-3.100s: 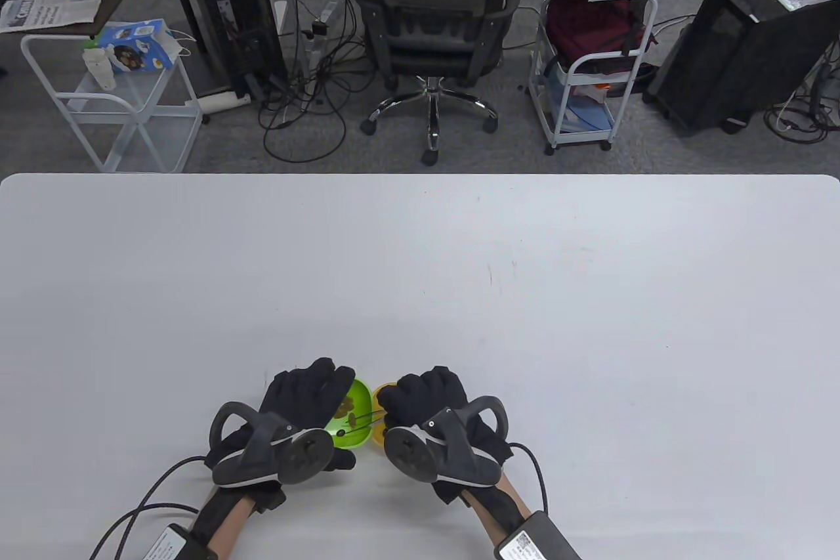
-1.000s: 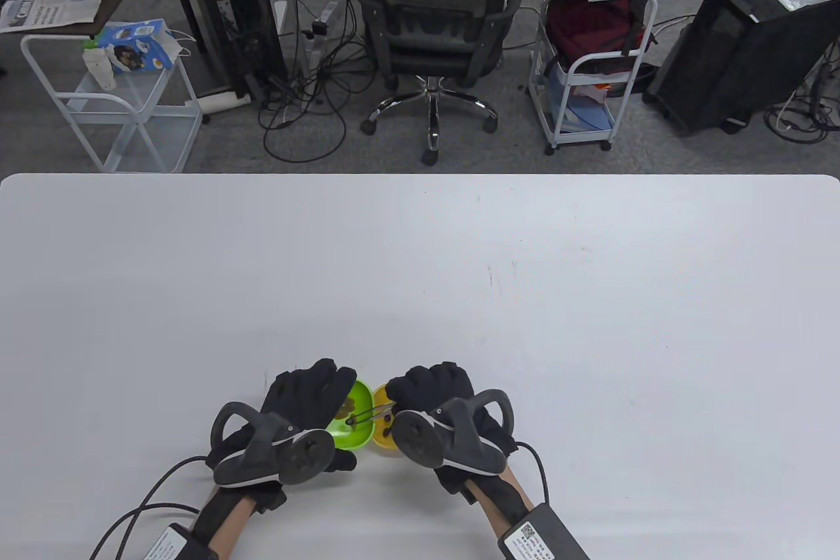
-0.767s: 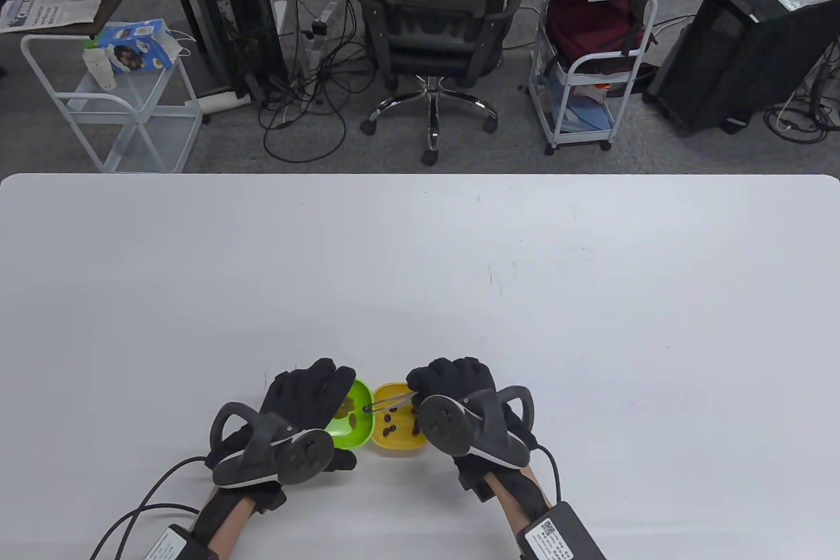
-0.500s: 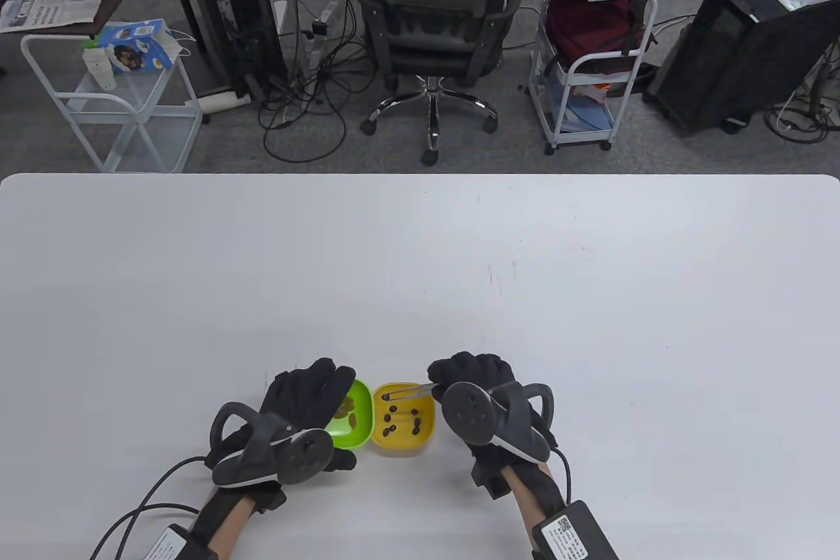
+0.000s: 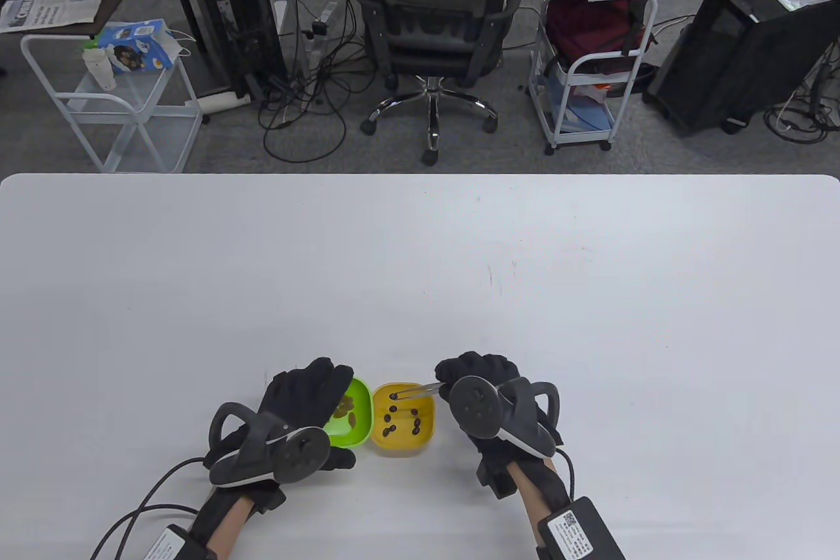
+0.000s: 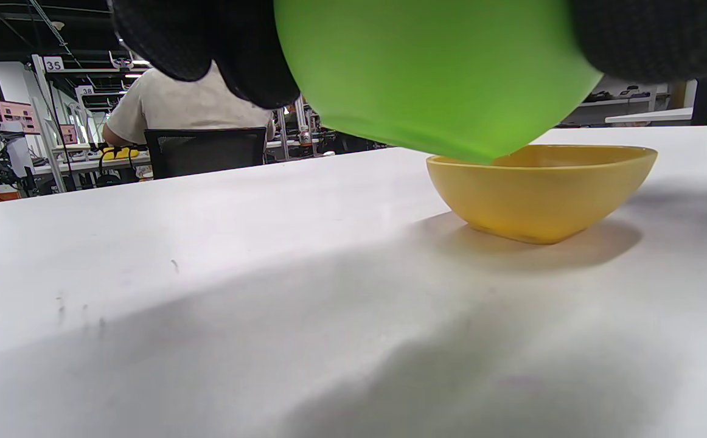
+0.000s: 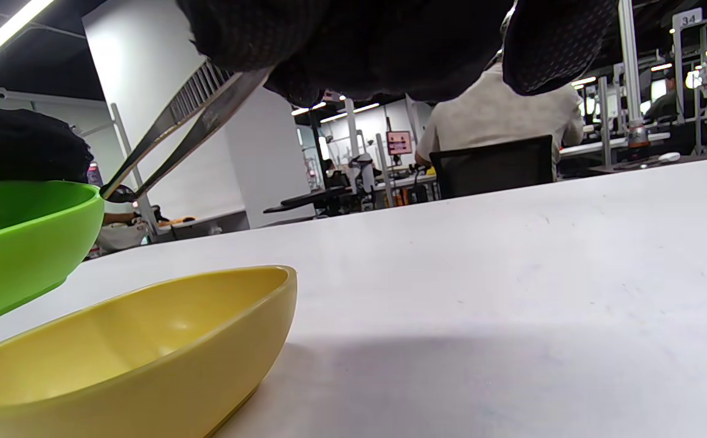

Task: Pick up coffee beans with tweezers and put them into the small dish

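The left hand [image 5: 298,406] grips the green dish [image 5: 351,415] tilted for access, while the right hand [image 5: 482,383] pinches tweezers [image 5: 413,392] carrying a bean [image 5: 394,396] over the yellow dish [image 5: 426,432] at 3 o'clock.

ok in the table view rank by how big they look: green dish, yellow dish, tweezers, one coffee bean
1. yellow dish
2. green dish, partly hidden by the left hand, so unsure against the yellow
3. tweezers
4. coffee bean

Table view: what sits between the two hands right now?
In the table view, the green dish, gripped by the left hand, and beside it the yellow dish, with the right hand's tweezers carrying a bean over it.
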A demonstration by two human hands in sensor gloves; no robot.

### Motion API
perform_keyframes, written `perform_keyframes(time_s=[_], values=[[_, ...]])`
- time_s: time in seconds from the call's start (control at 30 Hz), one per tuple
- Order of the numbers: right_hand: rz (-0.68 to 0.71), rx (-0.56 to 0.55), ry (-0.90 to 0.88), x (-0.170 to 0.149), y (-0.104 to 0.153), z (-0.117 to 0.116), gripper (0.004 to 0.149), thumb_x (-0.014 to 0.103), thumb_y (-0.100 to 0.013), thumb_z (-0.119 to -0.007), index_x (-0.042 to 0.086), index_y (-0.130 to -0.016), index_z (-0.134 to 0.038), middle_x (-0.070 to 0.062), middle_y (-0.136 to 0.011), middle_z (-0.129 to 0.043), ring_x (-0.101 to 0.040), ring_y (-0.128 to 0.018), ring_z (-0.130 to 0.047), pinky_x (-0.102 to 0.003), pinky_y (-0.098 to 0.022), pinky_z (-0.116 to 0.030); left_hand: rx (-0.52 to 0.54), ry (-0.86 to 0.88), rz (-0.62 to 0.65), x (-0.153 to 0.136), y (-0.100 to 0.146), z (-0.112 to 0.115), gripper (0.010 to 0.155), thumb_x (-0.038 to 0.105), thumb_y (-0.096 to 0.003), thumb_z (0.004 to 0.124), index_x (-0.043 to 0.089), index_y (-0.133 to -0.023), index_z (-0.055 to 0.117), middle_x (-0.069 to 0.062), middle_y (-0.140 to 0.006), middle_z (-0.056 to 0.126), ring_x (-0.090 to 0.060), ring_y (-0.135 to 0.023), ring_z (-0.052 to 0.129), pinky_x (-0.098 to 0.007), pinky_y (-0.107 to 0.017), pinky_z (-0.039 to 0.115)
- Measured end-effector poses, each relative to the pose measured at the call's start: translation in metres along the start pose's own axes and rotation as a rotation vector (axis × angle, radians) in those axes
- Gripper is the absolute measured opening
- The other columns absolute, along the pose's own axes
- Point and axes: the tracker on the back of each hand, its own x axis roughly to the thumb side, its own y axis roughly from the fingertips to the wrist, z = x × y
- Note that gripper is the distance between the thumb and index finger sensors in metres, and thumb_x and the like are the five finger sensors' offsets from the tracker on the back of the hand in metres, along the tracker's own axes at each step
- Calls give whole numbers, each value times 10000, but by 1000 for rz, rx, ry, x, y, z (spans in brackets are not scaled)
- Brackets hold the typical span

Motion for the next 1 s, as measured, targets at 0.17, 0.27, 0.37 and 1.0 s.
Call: perform_keyframes(time_s=[0.17,0.27,0.37,1.0], values=[[-2,9,-1,-1,0,-1,425,335,-464,-658,258,-879,-710,20,-740,-813,-221,-579,-869,-612,-741,-642,0,8,3,-1,0,0,1099,716,-337,732,88,-1196,461,-271,-1230,594,-465,-996,824,-669,-749,688],[-5,11,0,-2,0,-1,425,335,-464,-659,259,-879,-710,21,-741,-812,-221,-579,-869,-613,-743,-641,6,14,7,0,1,-1,1099,715,-338,733,86,-1196,461,-271,-1229,594,-468,-995,823,-670,-748,687],[-9,8,-4,-3,0,1,425,334,-464,-659,259,-879,-711,21,-741,-813,-223,-580,-869,-613,-742,-641,9,11,12,0,1,-1,1098,715,-338,733,87,-1196,459,-275,-1229,592,-465,-998,822,-668,-749,688],[-33,52,-25,-10,0,-8,432,335,-465,-673,239,-884,-723,10,-737,-823,-234,-569,-876,-623,-734,-641,48,19,7,-2,7,-5,1102,711,-330,738,89,-1195,455,-273,-1229,587,-465,-1001,823,-667,-745,695]])
